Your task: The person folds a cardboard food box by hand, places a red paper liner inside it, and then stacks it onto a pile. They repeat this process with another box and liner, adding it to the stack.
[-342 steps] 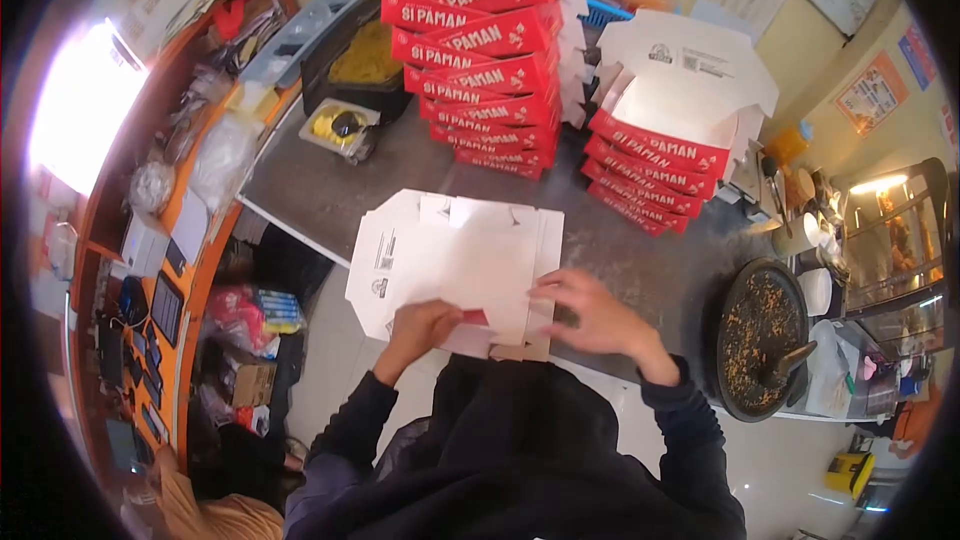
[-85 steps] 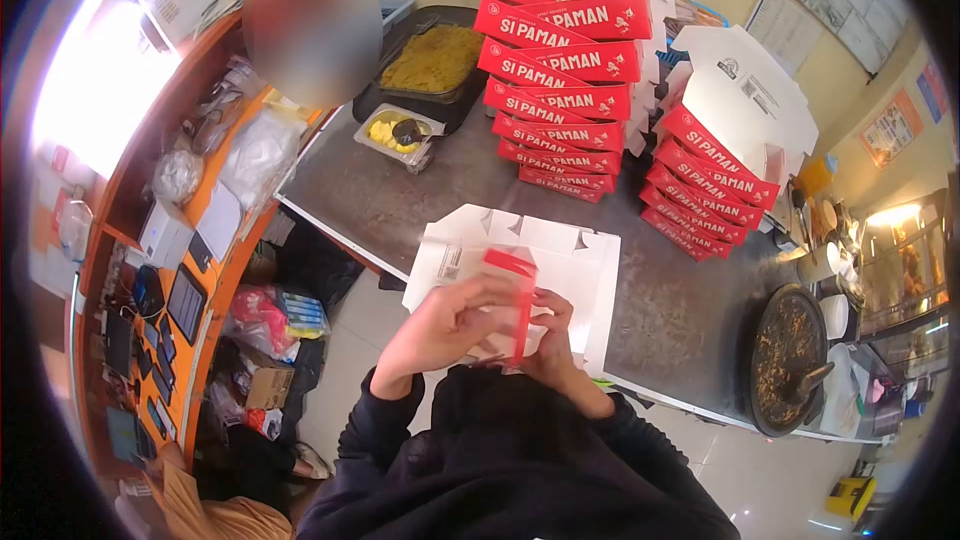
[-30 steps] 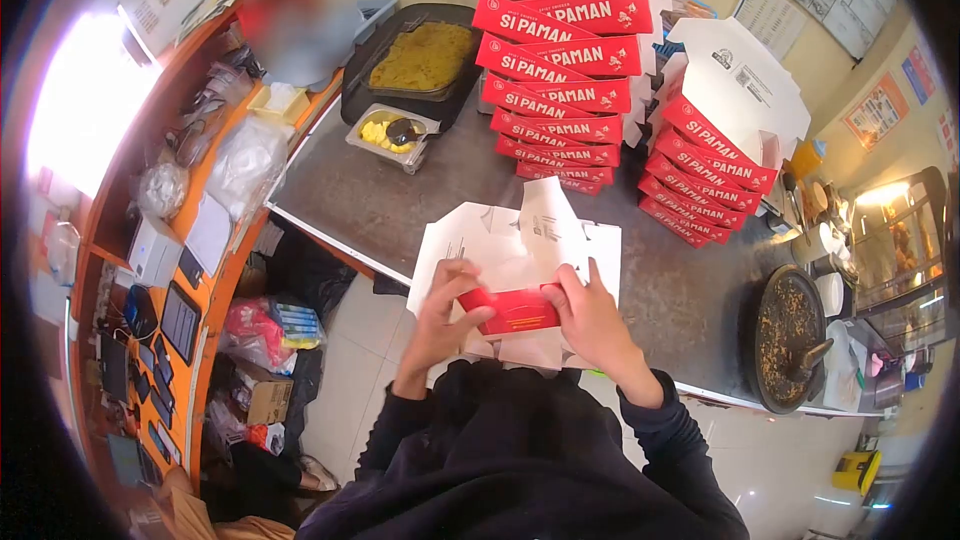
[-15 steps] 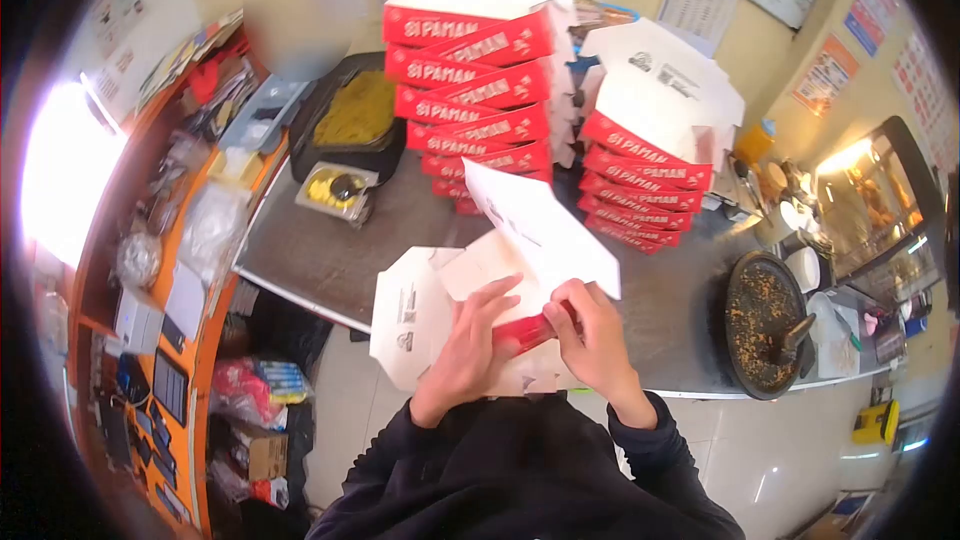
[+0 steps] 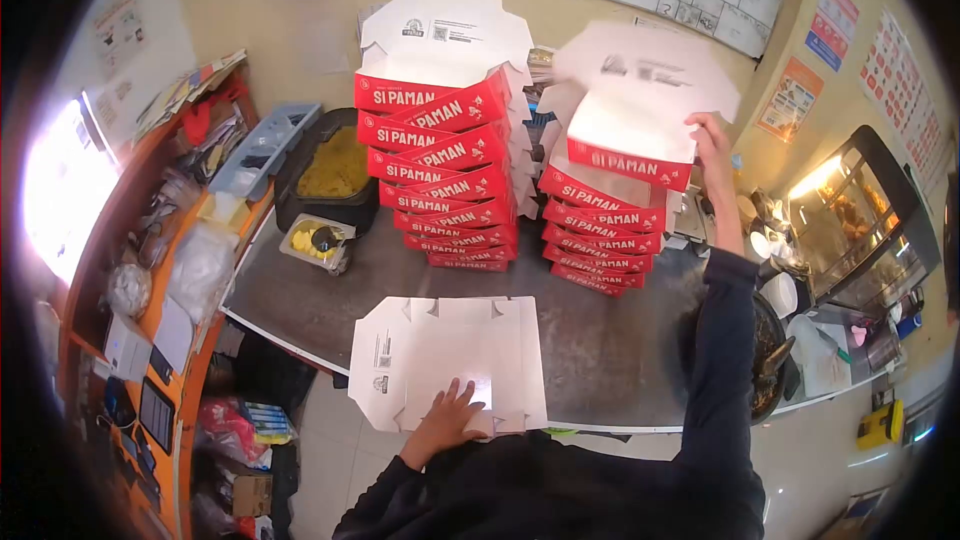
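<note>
My left hand (image 5: 447, 422) rests with fingers spread on a flat, unfolded white carton (image 5: 440, 325) with cut tabs at the table's front edge. Stretched far forward, my right hand (image 5: 710, 145) grips the right side of a folded red-and-white cardboard box (image 5: 625, 166) printed "SI PAMAN". That box has its white lid raised, and it sits slightly askew at the top of the right stack of boxes (image 5: 600, 244). A taller stack of matching boxes (image 5: 435, 168) stands to its left, also with a lid up.
At the table's left are a black tray of yellow-brown food (image 5: 335, 162) and a small clear-lidded container (image 5: 316, 242). A dark stone mortar (image 5: 770, 380) is partly behind my right sleeve. A lit glass cabinet (image 5: 850, 210) stands at the right, orange shelving (image 5: 190, 340) at the left.
The box that both hands were folding over the flat carton is now at the top of the right stack, in my right hand. My left hand has flattened onto the carton.
</note>
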### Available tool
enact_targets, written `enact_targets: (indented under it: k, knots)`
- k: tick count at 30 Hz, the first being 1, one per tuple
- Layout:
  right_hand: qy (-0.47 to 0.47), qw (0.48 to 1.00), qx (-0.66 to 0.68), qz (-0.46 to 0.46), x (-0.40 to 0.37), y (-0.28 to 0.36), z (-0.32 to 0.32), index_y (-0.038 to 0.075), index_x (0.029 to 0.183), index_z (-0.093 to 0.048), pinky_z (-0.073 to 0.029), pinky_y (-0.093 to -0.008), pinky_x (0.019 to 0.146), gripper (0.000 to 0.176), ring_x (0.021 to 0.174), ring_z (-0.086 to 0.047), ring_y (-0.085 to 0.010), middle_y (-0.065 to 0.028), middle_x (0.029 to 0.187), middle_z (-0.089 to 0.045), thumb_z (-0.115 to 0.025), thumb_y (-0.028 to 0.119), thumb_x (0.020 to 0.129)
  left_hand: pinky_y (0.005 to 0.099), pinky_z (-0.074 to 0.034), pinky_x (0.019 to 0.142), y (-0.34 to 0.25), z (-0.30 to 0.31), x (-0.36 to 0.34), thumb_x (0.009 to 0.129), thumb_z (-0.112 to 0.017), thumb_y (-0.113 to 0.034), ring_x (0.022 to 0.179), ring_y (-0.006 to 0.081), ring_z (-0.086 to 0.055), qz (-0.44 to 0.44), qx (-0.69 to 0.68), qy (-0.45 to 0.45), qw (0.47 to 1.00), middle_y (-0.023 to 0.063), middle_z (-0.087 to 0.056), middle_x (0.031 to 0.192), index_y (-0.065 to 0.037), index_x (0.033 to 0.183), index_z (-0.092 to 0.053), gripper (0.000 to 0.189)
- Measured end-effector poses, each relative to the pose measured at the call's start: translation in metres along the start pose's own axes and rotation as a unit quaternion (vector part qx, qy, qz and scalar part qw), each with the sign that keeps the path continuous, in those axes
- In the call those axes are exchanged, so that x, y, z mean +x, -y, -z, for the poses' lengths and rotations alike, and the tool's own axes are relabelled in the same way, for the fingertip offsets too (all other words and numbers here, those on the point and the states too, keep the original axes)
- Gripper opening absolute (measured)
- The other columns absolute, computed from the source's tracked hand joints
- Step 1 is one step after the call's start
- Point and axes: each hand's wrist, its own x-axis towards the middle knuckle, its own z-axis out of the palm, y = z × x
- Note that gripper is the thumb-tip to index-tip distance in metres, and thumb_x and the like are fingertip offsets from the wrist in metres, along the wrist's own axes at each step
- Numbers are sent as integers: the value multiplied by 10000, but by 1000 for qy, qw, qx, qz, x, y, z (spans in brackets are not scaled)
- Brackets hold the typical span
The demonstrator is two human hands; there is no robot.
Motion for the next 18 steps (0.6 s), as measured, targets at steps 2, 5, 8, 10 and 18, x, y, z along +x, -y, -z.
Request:
enact_targets:
  k: [2, 5, 8, 10, 18]
  knots:
    - [56, 997, -57, -16, 20, -36, 4, 96, 1068, -631, -385, -223, 538, 174, 605, -441, -30, 49, 733, -479, -521, 138, 941, 641, -340, 1090, 11, -18, 0, 907, -629, -549, 1444, 492, -271, -26, -13, -38, 999, 218, -411, 1513, -122, 1294, -610, 576]
    - [91, 982, -167, -10, 23, -38, 1, 94, 1139, -642, -462, -279, 605, 240, 616, -515, -109, 0, 735, -545, -520, 227, 982, 597, -432, 1014, 27, -31, 3, 926, -620, -498, 1337, 473, -427, -42, -38, -76, 995, 197, -542, 1385, -118, 1184, -653, 460]
    - [32, 931, -344, 118, 16, -48, 12, 92, 1214, -641, -513, -376, 746, 337, 767, -609, -264, -95, 863, -641, -490, 322, 1019, 501, -516, 892, 20, -29, -4, 946, -607, -397, 1121, 419, -592, 5, -55, -67, 996, 161, -640, 1205, -108, 1077, -656, 321]
    - [-10, 869, -469, 157, -9, -48, 12, 85, 1252, -629, -488, -444, 886, 396, 973, -605, -368, -167, 1048, -658, -455, 368, 1036, 448, -541, 804, 18, -20, -11, 944, -607, -321, 967, 375, -651, 28, -80, -73, 994, 137, -667, 1102, -99, 1012, -643, 235]
    - [521, 831, -174, 86, -241, 35, -90, 69, 1333, -565, -397, -442, 1081, 617, 1282, -474, -336, -141, 1311, -538, -794, 312, 814, 305, -495, 646, 36, -13, -25, 906, -724, -188, 721, 146, -621, 239, -421, -222, 847, 62, -679, 830, -26, 952, -720, 168]
